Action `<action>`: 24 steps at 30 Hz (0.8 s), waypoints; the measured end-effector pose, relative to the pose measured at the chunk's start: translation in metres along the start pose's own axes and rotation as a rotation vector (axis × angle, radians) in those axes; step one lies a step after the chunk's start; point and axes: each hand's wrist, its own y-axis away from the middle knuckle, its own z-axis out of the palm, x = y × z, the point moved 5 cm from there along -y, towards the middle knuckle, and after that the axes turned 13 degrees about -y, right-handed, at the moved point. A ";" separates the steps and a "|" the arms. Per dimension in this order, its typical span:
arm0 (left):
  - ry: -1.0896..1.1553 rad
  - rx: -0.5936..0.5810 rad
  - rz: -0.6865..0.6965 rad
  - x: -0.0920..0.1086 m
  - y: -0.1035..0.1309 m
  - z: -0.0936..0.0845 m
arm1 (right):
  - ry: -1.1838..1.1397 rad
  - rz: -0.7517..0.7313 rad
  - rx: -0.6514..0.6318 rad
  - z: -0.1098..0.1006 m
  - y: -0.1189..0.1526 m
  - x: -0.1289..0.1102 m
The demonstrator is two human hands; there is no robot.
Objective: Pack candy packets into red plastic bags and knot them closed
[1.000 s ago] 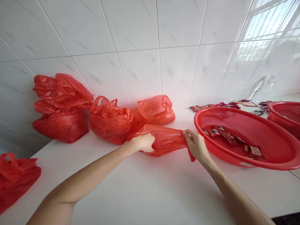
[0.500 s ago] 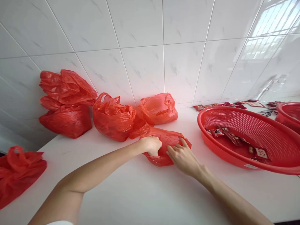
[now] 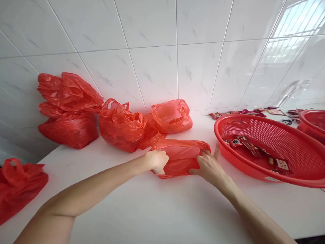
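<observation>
A red plastic bag [image 3: 180, 157] lies on the white table between my hands, its mouth spread wide. My left hand [image 3: 157, 162] is closed on the bag's left side, fingers curled into the opening. At the bag's right side is my right hand [image 3: 209, 165], its fingers spread, some of them inside the mouth and touching the plastic. To the right stands a red mesh basket [image 3: 243, 166] holding several small dark red packets [image 3: 250, 147].
Several filled red bags [image 3: 122, 130] line the tiled wall at the left and centre. Another red bag [image 3: 20, 186] sits at the far left. Packets [image 3: 215, 116], scissors [image 3: 287, 121] and a second basket [image 3: 313, 125] are at the back right.
My hands have moved apart, the left one leftward and the right one rightward. The bag's mouth is stretched wider between them. The view has shifted slightly.
</observation>
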 end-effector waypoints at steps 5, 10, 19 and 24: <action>-0.186 0.109 0.222 0.031 0.020 -0.023 | -0.088 -0.014 -0.034 -0.009 -0.003 -0.009; -0.153 0.335 0.415 0.045 0.036 -0.047 | -0.092 -0.084 0.017 -0.016 -0.005 -0.022; -0.188 0.280 0.234 0.005 -0.006 -0.022 | -0.103 -0.038 -0.091 -0.010 -0.007 -0.016; -0.165 0.236 0.177 -0.002 -0.019 0.002 | -0.055 0.051 -0.201 -0.008 -0.004 -0.006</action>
